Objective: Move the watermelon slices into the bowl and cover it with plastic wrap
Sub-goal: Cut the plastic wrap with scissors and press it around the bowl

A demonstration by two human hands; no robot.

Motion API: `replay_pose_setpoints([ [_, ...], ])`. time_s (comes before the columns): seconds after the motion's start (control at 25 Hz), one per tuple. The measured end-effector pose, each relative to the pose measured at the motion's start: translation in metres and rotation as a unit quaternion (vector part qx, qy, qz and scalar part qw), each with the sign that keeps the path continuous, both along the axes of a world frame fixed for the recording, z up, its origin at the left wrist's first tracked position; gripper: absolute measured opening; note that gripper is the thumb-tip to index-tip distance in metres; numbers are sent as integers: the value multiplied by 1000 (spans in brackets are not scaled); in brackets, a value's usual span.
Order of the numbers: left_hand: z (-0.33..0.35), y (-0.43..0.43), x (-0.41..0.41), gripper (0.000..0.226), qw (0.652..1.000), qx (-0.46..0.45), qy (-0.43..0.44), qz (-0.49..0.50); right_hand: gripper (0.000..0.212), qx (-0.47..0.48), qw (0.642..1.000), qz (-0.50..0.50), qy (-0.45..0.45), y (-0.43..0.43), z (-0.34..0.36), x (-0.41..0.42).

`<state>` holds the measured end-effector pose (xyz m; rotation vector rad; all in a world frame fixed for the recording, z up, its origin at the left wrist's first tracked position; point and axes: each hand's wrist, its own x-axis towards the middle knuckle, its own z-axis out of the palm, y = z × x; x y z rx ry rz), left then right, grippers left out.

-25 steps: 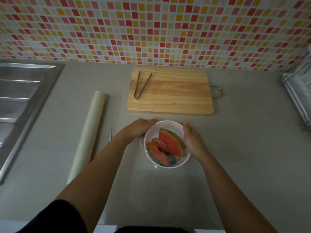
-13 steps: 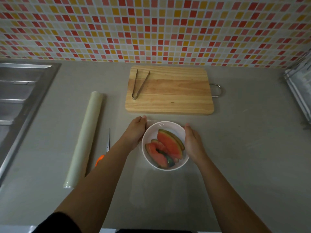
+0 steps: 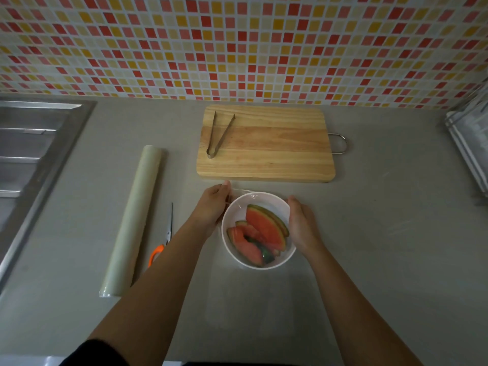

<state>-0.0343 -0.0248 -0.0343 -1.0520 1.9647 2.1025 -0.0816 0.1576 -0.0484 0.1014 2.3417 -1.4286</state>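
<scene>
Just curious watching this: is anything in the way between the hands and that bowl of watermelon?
Nothing visible. The left hand and right hand rest directly against opposite sides of the bowl, with plastic wrap at its far rim. The watermelon slices are already inside.

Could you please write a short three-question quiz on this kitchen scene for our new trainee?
1. True or false: the tongs lie on the cutting board.
2. Where are the watermelon slices? A) in the bowl B) on the board C) in the sink
3. What lies between the roll of wrap and the left hand's forearm?

Key: 1 true; 2 A; 3 scissors. The right hand flanks the bowl's other side.
</scene>
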Motion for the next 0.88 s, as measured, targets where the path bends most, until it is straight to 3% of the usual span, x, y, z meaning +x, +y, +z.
replay_pose_setpoints([
  [0.12, 6, -3, 0, 48, 993, 107, -49, 32, 45, -5, 1000, -4, -3, 0, 1, 1],
  [0.2, 8, -5, -1, 32, 994, 103, -36, -10, 44, -3, 1000, -1, -4, 0, 1, 1],
  [0.28, 10, -4, -1, 15, 994, 104, 8, 12, 45, 8, 1000, 4, -7, 0, 2, 0],
  [0.4, 10, 1, -4, 32, 981, 156, 59, 98, 46, 23, 1000, 8, 1, 0, 5, 0],
  [0.6, 4, 8, -6, 35, 967, 185, 81, 154, 46, 32, 999, 9, 3, -1, 8, 0],
  [0.76, 3, 9, -6, 26, 968, 193, 38, 156, 43, 16, 1000, 2, -2, 1, 6, -1],
  [0.88, -2, 6, -6, 20, 985, 134, -35, 103, 37, -42, 998, -28, -25, -1, 2, 0],
])
